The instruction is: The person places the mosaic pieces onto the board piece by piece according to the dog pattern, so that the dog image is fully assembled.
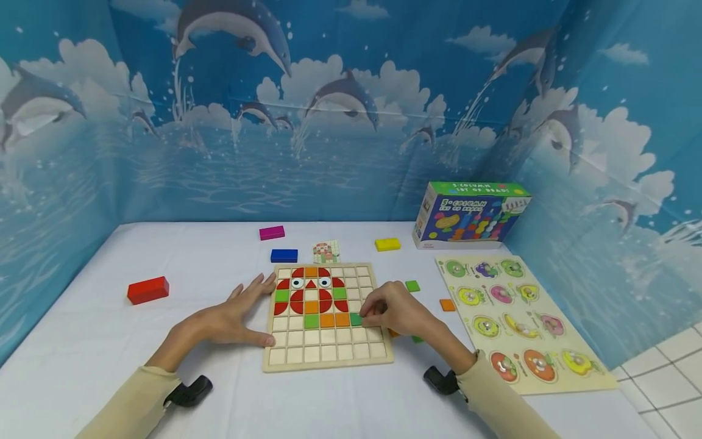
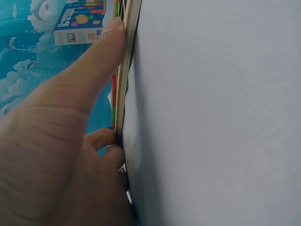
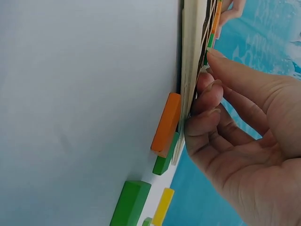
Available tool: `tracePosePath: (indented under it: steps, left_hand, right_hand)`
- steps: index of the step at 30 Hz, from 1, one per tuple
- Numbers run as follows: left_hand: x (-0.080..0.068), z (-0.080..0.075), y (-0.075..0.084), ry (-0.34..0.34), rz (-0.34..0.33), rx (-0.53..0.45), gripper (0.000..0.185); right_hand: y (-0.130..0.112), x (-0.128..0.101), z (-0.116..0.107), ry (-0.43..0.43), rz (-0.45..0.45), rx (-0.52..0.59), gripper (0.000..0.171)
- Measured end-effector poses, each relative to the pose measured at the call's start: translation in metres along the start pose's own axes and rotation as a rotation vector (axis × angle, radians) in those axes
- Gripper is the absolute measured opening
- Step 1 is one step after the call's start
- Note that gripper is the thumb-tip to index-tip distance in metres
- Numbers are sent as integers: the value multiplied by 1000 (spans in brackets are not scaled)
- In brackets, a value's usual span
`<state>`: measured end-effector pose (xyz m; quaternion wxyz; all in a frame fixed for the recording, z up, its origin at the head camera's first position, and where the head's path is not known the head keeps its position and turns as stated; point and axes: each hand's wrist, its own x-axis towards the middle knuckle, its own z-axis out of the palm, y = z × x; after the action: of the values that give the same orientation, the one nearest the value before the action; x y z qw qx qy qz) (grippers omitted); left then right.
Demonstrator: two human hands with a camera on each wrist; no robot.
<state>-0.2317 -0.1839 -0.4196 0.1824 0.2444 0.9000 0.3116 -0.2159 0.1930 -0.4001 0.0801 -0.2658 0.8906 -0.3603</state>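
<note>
A wooden grid board (image 1: 311, 353) lies on the white table, partly filled with red, orange and green tiles and two eye pieces that form a picture. My left hand (image 1: 233, 320) steadies its left side, thumb at the lower left edge and extended fingers near the upper left corner. In the left wrist view, the thumb (image 2: 110, 44) rests along the board's rim. Over the right part, my right hand (image 1: 397, 310) pinches a green square tile (image 1: 355, 319) at its cell, at the end of a row of green and orange tiles. The right wrist view shows its other fingers curled at the board's edge.
Loose green (image 1: 412, 285) and orange tiles (image 1: 447, 305) lie right of the board, some partly under my right hand. Further right are a fruit puzzle board (image 1: 526, 341) and a toy box (image 1: 471, 216). A pattern card (image 1: 326, 251) and blue (image 1: 284, 256), yellow (image 1: 387, 244), magenta (image 1: 272, 233) and red blocks (image 1: 148, 290) surround it.
</note>
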Motion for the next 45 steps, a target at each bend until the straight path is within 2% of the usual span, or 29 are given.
tracePosePath:
  steps: [6, 10, 13, 16, 19, 22, 26, 34, 39, 45]
  left_hand:
    - [-1, 1, 0, -7, -8, -2, 132]
    - [-1, 1, -1, -10, -22, -2, 131]
    - [-1, 1, -2, -12, -28, 0, 131]
    - [0, 0, -2, -16, -36, 1, 131]
    - [1, 0, -2, -16, -31, 2, 131]
    - [0, 0, -2, -10, -21, -3, 131]
    - [-1, 0, -3, -11, -20, -10, 131]
    - [0, 2, -3, -10, -17, -10, 130]
    - [0, 2, -2, -11, -9, -8, 128]
    - [1, 1, -2, -5, -6, -1, 126]
  right_hand:
    - [3, -1, -1, -18, -6, 19, 3]
    - [9, -2, -17, -29, -25, 23, 7]
    - [20, -5, -40, 29, -15, -13, 11]
    - [37, -12, -61, 116, 41, -54, 12]
    - [53, -15, -69, 141, 64, -59, 11]
    - [60, -12, -64, 84, 30, -31, 12]
    - [56, -6, -50, 1, 24, 7, 12]
    - [43, -2, -36, 20, 142, -65, 3]
    - [39, -3, -34, -15, 206, -80, 6]
    - [36, -2, -34, -31, 212, -124, 10]
